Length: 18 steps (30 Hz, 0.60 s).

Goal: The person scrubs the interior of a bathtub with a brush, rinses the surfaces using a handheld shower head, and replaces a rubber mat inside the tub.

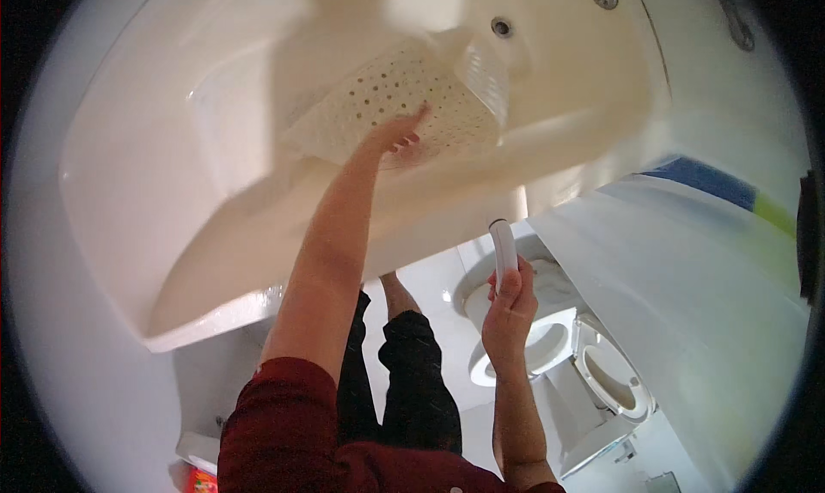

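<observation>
Over a pale perforated bath mat (393,93) in a cream bathtub (245,235), my left hand (401,135) is spread with a finger pointing forward. Whether it touches the mat is not clear. The mat lies skewed on the tub floor, and its right end is folded up near the drain (501,27). My right hand (512,300) grips a white handheld shower head (504,248) outside the tub's near wall. Its far end points up toward the tub rim. Whether water flows from it cannot be seen.
A toilet (612,377) with a raised lid stands at the lower right, with a white seat-like ring (548,348) beside it. A metal faucet (735,23) is on the upper right wall. A blue and green item (702,180) lies along the right wall.
</observation>
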Motion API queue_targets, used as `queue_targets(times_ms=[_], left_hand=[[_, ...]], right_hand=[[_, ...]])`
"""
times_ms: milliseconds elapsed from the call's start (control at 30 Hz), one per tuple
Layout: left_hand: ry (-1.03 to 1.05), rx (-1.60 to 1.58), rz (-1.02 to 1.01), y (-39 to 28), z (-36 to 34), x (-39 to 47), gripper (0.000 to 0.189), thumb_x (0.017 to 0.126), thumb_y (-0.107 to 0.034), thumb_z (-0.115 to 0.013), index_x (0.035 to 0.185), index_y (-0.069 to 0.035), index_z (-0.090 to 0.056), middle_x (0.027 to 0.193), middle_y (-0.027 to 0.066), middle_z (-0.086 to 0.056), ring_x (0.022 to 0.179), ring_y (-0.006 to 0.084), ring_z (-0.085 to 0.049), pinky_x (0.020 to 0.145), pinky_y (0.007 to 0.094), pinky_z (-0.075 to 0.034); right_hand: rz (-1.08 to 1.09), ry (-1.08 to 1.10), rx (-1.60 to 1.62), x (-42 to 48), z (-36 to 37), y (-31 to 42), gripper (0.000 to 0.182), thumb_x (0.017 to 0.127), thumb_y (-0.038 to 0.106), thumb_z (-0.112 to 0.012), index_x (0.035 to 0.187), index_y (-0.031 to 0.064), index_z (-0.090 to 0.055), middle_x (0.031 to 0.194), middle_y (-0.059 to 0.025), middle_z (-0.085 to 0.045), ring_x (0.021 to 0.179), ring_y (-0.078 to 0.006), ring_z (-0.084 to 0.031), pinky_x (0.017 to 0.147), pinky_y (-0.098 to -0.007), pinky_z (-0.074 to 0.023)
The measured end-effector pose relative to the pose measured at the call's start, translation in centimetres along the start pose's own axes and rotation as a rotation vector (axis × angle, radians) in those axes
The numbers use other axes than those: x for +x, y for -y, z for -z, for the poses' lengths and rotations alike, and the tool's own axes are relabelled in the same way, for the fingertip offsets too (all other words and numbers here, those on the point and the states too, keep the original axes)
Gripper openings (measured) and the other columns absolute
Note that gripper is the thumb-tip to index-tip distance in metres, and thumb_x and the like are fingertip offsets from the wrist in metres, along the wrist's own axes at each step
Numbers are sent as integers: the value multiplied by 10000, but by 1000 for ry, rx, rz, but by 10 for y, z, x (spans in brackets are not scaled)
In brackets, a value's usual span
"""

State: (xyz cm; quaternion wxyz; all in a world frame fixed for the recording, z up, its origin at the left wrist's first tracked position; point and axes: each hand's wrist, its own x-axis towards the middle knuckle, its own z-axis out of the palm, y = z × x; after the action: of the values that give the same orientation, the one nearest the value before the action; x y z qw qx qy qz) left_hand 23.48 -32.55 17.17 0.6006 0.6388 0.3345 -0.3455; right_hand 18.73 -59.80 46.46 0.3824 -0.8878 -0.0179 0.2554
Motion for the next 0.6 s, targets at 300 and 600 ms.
queue_targets(times_ms=[300,600], left_hand=[[-672,554,216,149,21,141,674,899,-411,-508,1452,-149,-224,1484,83,-160,1287,298,-291,954,597,-357],[-867,603,316,98,-1,150,526,887,-301,-494,1357,-86,-394,1359,89,-360,1301,301,-289,989,574,-309]], right_hand=[[12,69,76,49,-40,-46,545,989,470,-324,1128,-24,-511,763,-56,-531,661,-104,-458,597,-271,-398],[-37,47,95,49,-54,-68,511,986,432,-360,1147,-26,-521,856,-170,-617,775,-273,-628,695,-363,-480]])
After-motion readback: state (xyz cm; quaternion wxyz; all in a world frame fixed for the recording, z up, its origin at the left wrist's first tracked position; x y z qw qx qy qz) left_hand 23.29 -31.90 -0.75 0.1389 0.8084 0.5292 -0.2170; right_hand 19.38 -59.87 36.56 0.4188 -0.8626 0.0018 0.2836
